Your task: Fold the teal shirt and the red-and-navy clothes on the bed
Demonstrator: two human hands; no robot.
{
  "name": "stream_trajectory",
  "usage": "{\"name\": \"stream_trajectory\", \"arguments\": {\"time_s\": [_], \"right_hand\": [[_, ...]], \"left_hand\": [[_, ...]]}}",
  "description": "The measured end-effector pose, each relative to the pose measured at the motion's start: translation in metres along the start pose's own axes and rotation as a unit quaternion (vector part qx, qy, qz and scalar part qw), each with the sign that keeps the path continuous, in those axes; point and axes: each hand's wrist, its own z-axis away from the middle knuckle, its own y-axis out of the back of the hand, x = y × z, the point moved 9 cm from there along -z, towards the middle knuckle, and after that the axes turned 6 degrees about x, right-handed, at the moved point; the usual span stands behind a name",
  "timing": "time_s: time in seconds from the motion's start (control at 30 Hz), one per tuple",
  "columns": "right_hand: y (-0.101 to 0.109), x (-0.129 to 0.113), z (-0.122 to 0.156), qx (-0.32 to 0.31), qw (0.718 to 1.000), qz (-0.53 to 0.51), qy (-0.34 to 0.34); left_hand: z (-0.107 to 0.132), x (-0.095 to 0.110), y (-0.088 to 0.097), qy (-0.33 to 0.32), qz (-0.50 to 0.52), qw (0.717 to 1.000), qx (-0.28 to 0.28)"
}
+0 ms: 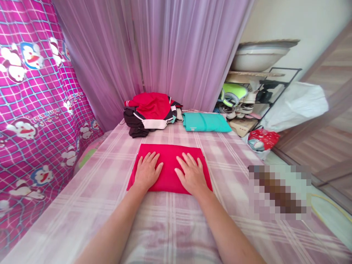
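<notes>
A folded red cloth [169,156] lies flat on a bed covered with a pink plaid sheet [110,205]. My left hand [147,171] rests palm down on the cloth's left half, fingers stretched out. My right hand [191,173] lies flat on its right half, fingers spread. Neither hand grips anything. Both forearms reach in from the bottom of the view.
A heap of red, black and white clothes [150,112] sits at the bed's far end, beside a folded teal garment [206,122]. A mauve curtain [154,51] hangs behind. A shoe rack [247,99] with a basin stands at right. A cartoon-print pink cloth [35,110] hangs at left.
</notes>
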Motion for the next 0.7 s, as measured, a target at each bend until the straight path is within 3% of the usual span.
{"name": "stream_trajectory", "arguments": {"time_s": [0.07, 0.17, 0.37, 0.7], "right_hand": [[-0.008, -0.007, 0.001, -0.052, 0.999, -0.004, 0.005], [-0.012, 0.008, 0.002, -0.078, 0.996, 0.003, -0.033], [-0.012, 0.056, 0.005, -0.064, 0.989, 0.008, -0.130], [-0.016, 0.058, 0.007, -0.030, 0.992, 0.023, -0.120]], "left_hand": [[0.000, 0.000, 0.001, 0.000, -0.001, 1.000, 0.001], [-0.001, 0.000, 0.000, 0.000, -0.002, 1.000, -0.001], [-0.001, -0.001, 0.000, -0.002, 0.001, 1.000, 0.005], [0.001, 0.002, 0.002, 0.010, 0.013, 1.000, -0.015]]}}
